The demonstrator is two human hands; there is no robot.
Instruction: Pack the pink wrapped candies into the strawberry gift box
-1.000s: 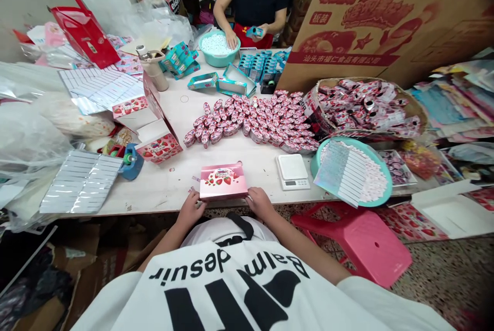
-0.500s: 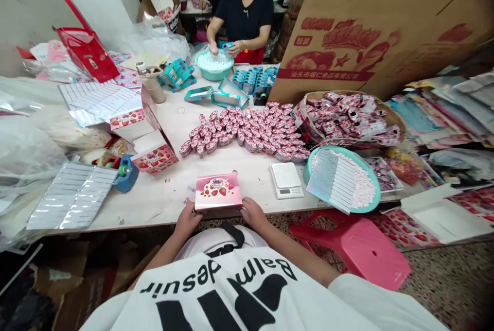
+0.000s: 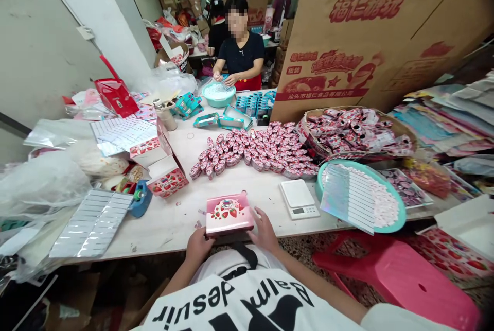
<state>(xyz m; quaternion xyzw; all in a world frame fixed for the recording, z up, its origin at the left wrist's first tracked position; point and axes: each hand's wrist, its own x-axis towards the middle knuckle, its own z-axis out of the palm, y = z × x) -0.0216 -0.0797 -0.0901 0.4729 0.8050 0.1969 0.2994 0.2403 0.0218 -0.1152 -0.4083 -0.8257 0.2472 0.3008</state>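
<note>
A pink box with strawberry pictures lies at the table's front edge, right in front of my body. My left hand grips its near left corner, the thumb pressed along the near side. At the box's right side is my right hand, its fingers apart and the fingertips against or close to the edge; exact contact is hard to make out. Beyond the box, many small pink strawberry-print packs stand in a spread cluster. To the right sits a white digital scale.
A teal basin of white pellets carries a clear-and-white sheet. Behind it is a carton of pink packs. On the left are a blue tape dispenser and an open strawberry box. A co-worker works across the table.
The view has tilted up, showing more of the room. My right hand's fingers have opened and risen along the box's right side. The left hand stays at its corner.
</note>
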